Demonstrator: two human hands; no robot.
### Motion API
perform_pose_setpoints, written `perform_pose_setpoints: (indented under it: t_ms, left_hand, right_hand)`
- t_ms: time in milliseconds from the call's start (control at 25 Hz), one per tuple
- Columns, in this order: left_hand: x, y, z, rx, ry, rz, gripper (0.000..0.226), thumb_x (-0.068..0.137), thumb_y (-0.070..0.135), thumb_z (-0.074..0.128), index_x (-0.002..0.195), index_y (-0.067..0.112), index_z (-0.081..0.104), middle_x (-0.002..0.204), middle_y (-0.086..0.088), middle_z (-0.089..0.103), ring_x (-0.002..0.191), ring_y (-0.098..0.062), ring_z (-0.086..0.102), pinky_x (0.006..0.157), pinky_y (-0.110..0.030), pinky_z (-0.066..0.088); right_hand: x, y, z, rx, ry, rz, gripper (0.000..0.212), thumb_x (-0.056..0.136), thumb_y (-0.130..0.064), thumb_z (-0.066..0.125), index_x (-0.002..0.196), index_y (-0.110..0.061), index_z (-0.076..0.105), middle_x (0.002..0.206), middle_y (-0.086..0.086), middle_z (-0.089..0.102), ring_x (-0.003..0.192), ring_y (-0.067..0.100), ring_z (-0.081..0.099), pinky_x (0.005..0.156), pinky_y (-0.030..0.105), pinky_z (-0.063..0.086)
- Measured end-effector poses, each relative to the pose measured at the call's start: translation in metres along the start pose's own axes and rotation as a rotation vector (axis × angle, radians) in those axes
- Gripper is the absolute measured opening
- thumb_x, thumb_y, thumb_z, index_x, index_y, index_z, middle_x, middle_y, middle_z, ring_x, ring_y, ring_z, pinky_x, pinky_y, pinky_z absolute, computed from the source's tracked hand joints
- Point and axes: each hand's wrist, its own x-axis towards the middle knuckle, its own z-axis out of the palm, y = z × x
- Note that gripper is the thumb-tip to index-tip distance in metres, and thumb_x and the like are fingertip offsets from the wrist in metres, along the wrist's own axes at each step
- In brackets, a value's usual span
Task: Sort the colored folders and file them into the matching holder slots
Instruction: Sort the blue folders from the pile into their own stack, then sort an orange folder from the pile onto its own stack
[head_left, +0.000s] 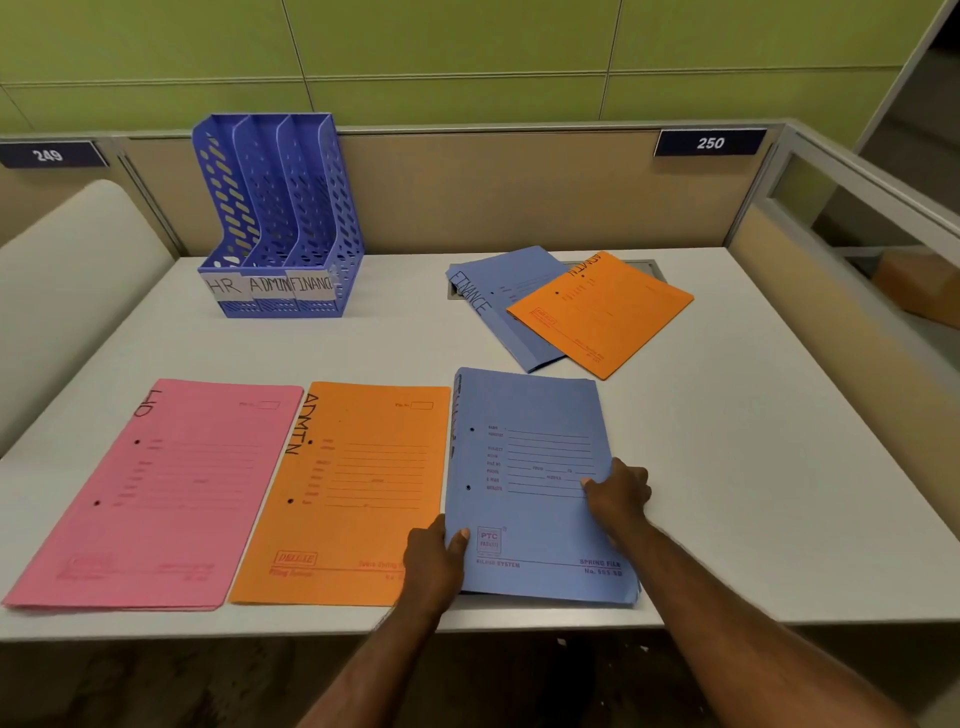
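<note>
Three folders lie in a row along the desk's front edge: a pink folder (156, 493) marked HR, an orange folder (353, 493) marked ADMIN, and a blue folder (530, 467). My left hand (434, 561) grips the blue folder's lower left edge, thumb on top. My right hand (618, 493) holds its right edge. Further back to the right, a second blue folder (498, 301) marked FINANCE lies under a second orange folder (602, 312) marked ADMIN. A blue three-slot file holder (280, 218), labelled HR, ADMIN, FINANCE, stands at the back left with nothing in its slots.
The white desk (727, 467) is walled by beige partitions at the back and right, with number plates 249 (49, 154) and 250 (709, 142). A cream chair back (67, 270) stands at the left. A grey cable hatch (649, 267) shows behind the far folders.
</note>
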Motion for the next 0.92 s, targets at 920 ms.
perform_pose_setpoints:
  t_ms: [920]
  left_hand:
    - [0.191,0.137,-0.001,0.226,0.071,0.262,0.059,0.088,0.03,0.066,0.14,0.012,0.044,0.142,-0.014,0.044,0.132,-0.029,0.039,0.107,-0.04,0.033]
  right_hand:
    - [0.129,-0.044,-0.059,0.258,0.097,-0.038,0.065,0.088,-0.025,0.068,0.142,-0.004,0.038,0.143,0.018,0.038,0.126,0.035,0.046,0.099,0.045,0.047]
